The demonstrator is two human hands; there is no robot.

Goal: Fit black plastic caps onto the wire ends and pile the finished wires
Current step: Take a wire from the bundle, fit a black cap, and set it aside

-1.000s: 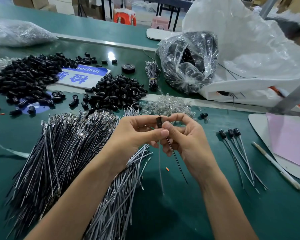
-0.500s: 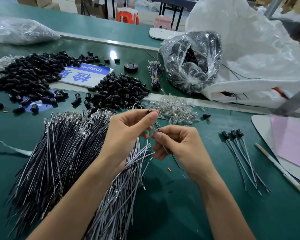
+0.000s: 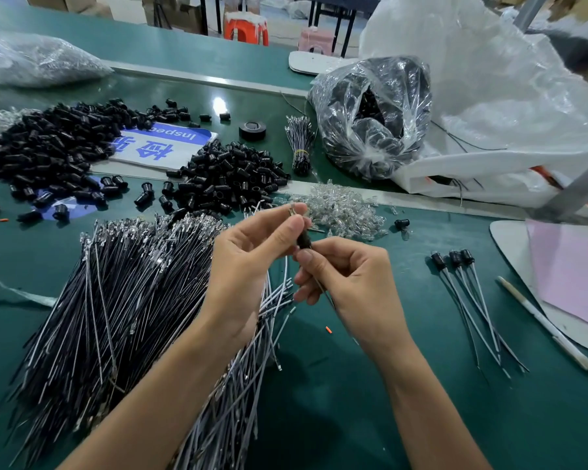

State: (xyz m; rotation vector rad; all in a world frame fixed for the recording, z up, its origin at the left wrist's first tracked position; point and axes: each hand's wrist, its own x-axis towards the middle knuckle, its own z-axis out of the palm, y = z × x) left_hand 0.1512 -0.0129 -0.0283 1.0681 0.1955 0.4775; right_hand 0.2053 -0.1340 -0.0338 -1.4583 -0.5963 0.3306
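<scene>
At 9 o'clock from my hands lies the stock heap of uncapped wires (image 3: pixel 116 300): thin black and grey insulated leads with bright metal tips, fanned across the green bench mat (image 3: pixel 353 401). At 11 o'clock sits the loose pile of black caps (image 3: pixel 231 178), short matt plastic sleeves with a flared rim. My left hand (image 3: pixel 252 259) pinches the upper end of the wire (image 3: pixel 325 295) between thumb and forefinger, and a glinting tip shows just above the fingertips. The cap (image 3: pixel 304 240) sits on the wire directly below that pinch, between both hands. My right hand (image 3: pixel 350 279) pinches the wire just under the cap, fingers curled round the lead. The wire's long axis runs from 11 o'clock to 5 o'clock, so the cap lies at 11 o'clock from the right grip, close against the thumb. I judge that seating requires a push along this axis. Three finished wires (image 3: pixel 465 300) lie at 3 o'clock, well apart from my hands, caps toward 12 o'clock.
</scene>
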